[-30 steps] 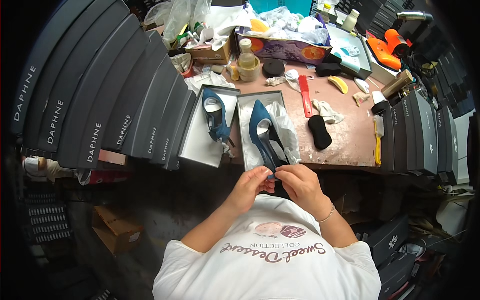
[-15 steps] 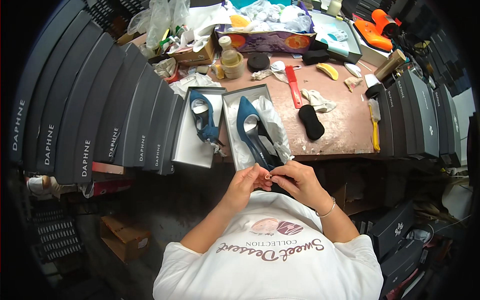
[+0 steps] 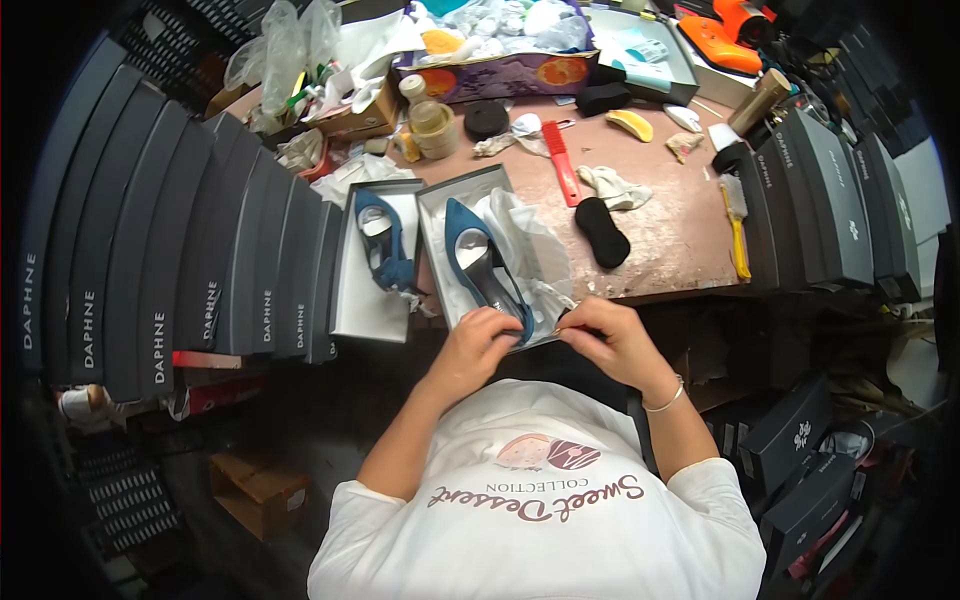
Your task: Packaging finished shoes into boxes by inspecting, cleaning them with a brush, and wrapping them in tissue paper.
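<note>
A blue pointed slingback shoe (image 3: 463, 240) lies in an open shoebox (image 3: 428, 225) at the table's front edge, with white tissue paper (image 3: 535, 245) beside it. My left hand (image 3: 476, 350) is closed at the shoe's heel end, its fingers bent over the back strap. To the right of that, my right hand (image 3: 618, 345) pinches something tiny between thumb and forefinger, too small to make out. The matching blue shoe (image 3: 380, 235), with a bow, rests in the box lid (image 3: 372, 318) on the left.
Stacked grey shoeboxes (image 3: 190, 220) wall the left side; more boxes (image 3: 815, 200) stand at right. On the table lie a red brush (image 3: 560, 165), a black sponge-like pad (image 3: 602, 232), a cloth (image 3: 613, 188), a yellow-handled brush (image 3: 737, 225) and a bottle (image 3: 428, 115).
My hands, together before in front of the box, have moved apart. The left has gone onto the shoe's heel end, the right outward with its pinch kept. The view has shifted slightly.
</note>
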`<action>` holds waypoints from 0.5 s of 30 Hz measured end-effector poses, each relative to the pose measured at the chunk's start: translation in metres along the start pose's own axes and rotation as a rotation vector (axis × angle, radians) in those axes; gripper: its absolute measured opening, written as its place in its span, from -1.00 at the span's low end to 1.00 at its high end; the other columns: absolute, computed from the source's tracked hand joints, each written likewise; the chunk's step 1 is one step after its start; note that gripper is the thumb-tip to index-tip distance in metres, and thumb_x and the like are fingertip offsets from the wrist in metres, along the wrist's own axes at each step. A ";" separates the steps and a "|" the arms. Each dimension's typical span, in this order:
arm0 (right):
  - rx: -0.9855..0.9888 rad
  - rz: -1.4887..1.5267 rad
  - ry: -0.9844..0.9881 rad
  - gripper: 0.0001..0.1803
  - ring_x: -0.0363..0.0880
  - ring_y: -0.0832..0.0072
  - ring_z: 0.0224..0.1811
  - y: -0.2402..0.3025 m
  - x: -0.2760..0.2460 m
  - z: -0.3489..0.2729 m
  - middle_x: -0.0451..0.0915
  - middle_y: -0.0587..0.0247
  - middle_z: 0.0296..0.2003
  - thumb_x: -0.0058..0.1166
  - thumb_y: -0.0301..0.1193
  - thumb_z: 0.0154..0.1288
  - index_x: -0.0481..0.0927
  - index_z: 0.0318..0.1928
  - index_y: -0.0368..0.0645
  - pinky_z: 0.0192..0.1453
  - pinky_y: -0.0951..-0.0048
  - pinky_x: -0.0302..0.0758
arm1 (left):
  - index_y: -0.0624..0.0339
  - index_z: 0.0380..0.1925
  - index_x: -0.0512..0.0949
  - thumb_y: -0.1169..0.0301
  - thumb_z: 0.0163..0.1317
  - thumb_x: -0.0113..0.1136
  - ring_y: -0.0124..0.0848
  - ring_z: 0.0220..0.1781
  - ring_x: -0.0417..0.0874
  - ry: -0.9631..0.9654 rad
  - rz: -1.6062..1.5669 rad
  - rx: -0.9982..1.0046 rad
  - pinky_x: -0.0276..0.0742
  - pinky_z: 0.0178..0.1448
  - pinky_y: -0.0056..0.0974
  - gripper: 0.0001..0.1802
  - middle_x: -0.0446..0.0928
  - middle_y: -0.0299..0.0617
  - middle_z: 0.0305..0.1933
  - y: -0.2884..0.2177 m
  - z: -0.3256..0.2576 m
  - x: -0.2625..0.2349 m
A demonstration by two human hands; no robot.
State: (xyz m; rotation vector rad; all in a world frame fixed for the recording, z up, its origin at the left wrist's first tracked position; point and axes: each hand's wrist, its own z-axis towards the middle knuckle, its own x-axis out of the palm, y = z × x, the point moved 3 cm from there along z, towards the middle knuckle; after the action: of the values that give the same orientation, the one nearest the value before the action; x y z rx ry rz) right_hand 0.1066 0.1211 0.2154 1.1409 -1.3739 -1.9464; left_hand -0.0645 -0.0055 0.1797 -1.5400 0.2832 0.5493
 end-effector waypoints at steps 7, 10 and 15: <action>0.019 -0.053 0.012 -0.88 0.55 0.21 -0.47 -0.018 0.065 0.008 0.56 0.09 -0.44 0.23 -0.50 0.14 0.61 -0.30 -0.24 -0.36 0.33 0.47 | 0.34 -0.15 0.55 0.54 0.25 0.11 -0.21 -0.11 0.62 -0.050 -0.170 -0.088 0.50 0.01 -0.27 -0.82 0.56 -0.04 -0.15 0.011 -0.024 -0.021; -0.031 -0.214 0.110 -0.90 0.56 0.15 -0.46 -0.013 0.073 0.008 0.54 0.10 -0.45 0.21 -0.50 0.14 0.58 -0.33 -0.23 -0.36 0.29 0.48 | 0.32 -0.14 0.57 0.58 0.19 0.16 -0.23 -0.08 0.63 -0.087 -0.167 -0.079 0.52 0.01 -0.28 -0.79 0.58 -0.08 -0.14 0.021 -0.030 -0.013; -0.113 -0.387 0.034 -0.84 0.58 0.13 -0.39 -0.014 0.087 0.000 0.55 0.10 -0.40 0.19 -0.51 0.16 0.55 -0.23 -0.20 -0.33 0.24 0.51 | 0.32 -0.17 0.57 0.57 0.16 0.23 -0.31 -0.13 0.62 -0.198 -0.166 -0.072 0.53 -0.01 -0.31 -0.79 0.57 -0.08 -0.17 0.021 -0.030 -0.008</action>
State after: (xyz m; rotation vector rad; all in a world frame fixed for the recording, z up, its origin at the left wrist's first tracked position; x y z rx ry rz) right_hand 0.0617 0.0582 0.1724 1.4610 -1.0684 -2.2225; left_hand -0.0769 -0.0372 0.1652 -1.5486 -0.0165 0.5803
